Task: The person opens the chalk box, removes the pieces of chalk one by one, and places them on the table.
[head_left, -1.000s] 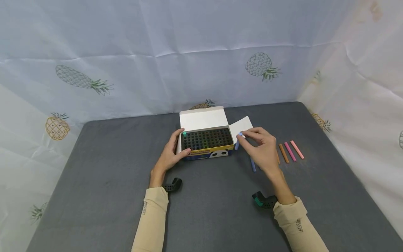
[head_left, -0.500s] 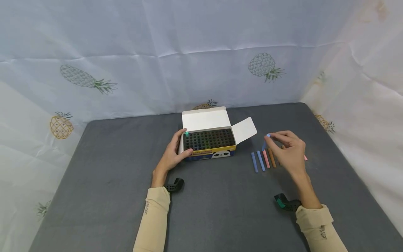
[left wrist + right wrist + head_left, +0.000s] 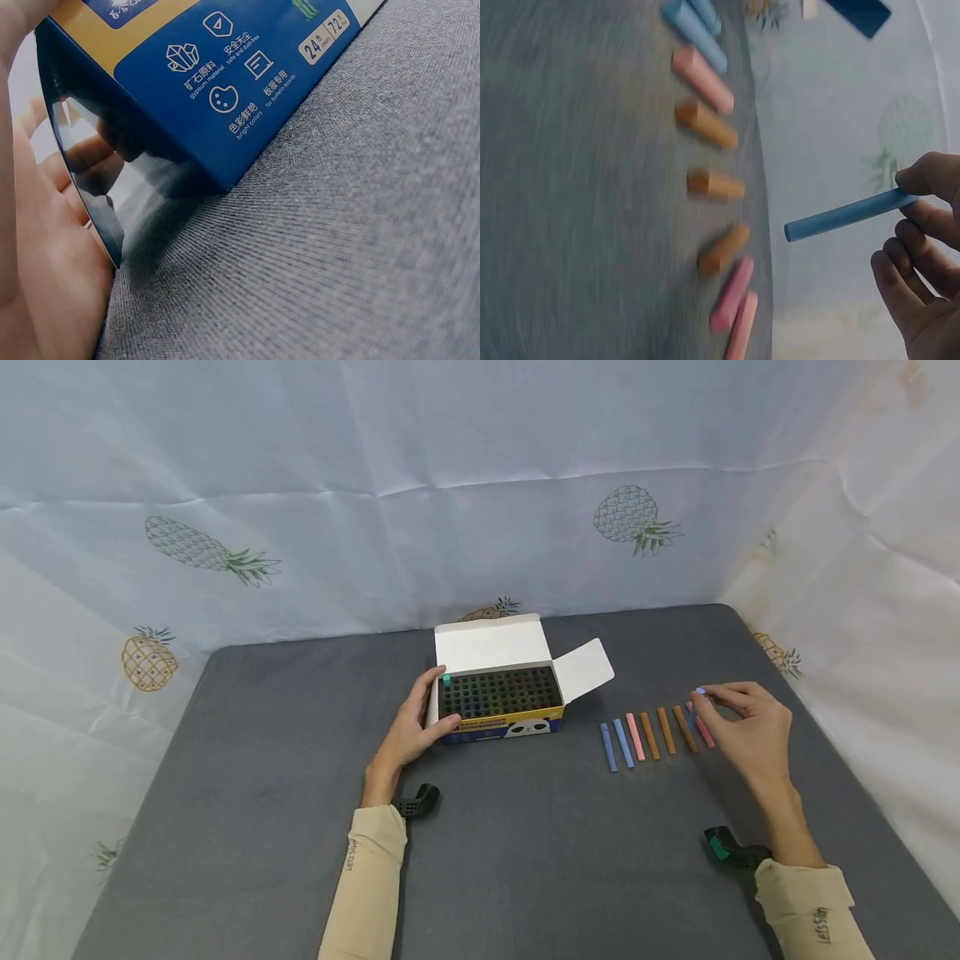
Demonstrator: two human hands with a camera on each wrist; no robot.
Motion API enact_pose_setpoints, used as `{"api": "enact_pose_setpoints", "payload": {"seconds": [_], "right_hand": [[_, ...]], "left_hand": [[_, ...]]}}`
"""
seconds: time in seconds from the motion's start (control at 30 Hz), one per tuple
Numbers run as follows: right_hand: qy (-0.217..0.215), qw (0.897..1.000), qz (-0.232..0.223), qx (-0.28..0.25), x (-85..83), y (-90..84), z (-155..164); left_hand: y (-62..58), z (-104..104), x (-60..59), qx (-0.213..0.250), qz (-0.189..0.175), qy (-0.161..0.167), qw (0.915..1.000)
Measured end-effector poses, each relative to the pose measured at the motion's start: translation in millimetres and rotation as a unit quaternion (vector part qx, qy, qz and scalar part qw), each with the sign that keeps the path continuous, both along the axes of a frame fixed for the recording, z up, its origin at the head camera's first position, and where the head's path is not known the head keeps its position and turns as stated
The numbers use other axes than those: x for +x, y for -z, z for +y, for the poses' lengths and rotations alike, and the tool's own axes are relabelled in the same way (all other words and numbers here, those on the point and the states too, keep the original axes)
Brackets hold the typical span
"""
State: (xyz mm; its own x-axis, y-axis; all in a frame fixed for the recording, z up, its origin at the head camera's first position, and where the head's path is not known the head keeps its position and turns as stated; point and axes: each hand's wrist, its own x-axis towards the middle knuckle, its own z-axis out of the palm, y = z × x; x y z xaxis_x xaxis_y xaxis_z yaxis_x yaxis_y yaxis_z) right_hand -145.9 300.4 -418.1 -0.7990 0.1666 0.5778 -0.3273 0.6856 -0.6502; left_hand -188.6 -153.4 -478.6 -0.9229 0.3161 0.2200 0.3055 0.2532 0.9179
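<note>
Bare grey table (image 3: 247,827) lies open left of the chalk box (image 3: 498,702) (its right is crowded by the chalk row (image 3: 652,735)).

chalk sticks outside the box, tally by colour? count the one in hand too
Blue chalk sticks: 3 (2 lying on the grey table, 1 pinched in the right hand)
Pink chalk sticks: 3
Orange-brown chalk sticks: 3
Total: 9
Not counted: chalk in the cardboard chalk box that the left hand holds.
</note>
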Motion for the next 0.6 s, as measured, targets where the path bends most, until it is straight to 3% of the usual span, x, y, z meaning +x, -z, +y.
{"api": "enact_pose_setpoints", "payload": {"seconds": [0.2, 0.6], "right_hand": [[0.038, 0.997, -0.007, 0.060, 3.0, -0.1, 26], [0.053, 0.987, -0.065, 0.134, 0.5, 11.0, 48]], "left_hand": [[-0.2, 0, 0.0, 0.006, 0.004, 0.001, 1.0000], [1.1, 1, -0.6, 0.008, 0.012, 0.001, 0.9999]]}}
